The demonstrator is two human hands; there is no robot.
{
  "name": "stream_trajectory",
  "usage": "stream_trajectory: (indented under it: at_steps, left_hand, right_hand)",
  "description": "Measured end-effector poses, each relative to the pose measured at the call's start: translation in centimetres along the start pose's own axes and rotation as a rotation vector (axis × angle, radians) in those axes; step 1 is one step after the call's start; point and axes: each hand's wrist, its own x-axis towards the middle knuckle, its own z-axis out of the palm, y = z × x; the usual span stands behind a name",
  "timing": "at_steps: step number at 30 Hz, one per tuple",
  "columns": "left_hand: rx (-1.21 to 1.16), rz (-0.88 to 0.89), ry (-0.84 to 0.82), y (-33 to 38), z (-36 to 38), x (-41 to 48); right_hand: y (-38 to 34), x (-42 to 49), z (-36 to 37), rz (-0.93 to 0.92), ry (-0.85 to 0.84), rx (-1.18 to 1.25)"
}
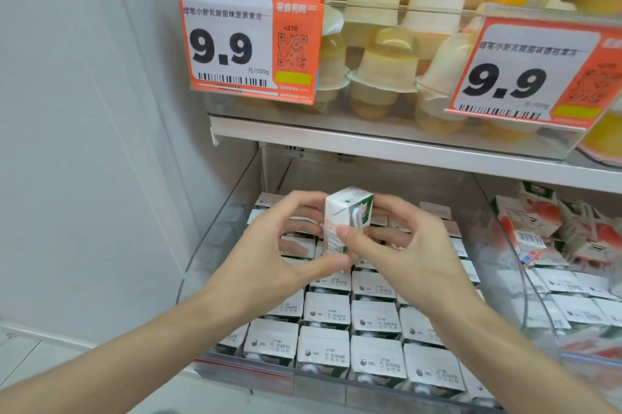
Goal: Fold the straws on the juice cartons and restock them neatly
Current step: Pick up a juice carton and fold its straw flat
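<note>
A small white and green juice carton (340, 211) is held upright above a clear plastic bin (222, 228) on the lower shelf. My left hand (286, 245) grips it from the left, thumb under its lower edge. My right hand (397, 245) holds it from the right, with the thumb pressing on the wrapped straw (356, 216) on the carton's side. Several rows of the same cartons (370, 329) stand packed in the bin below, tops up with date prints showing.
To the right, another clear bin holds loosely piled red and white cartons (572, 235). The shelf above (404, 147) carries jelly cups (387, 63) behind orange 9.9 price tags (249, 43). A white wall (84, 144) closes off the left side.
</note>
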Motion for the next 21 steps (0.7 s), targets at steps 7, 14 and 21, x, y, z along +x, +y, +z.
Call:
stream_trajectory:
  at_steps: [7, 14, 21]
  left_hand:
    - [-0.039, -0.028, -0.067, 1.6, 1.8, 2.6]
    - [0.15, 0.049, 0.095, 1.9, 3.6, 5.9]
    - [0.288, -0.085, 0.052, 1.8, 6.2, 11.3]
  right_hand:
    - [0.4, 0.2, -1.1, -0.198, 0.228, -0.322]
    - [0.0, 0.2, -4.0, -0.134, 0.139, -0.669]
    - [0.5, -0.1, -9.3, -0.147, 0.153, -1.186]
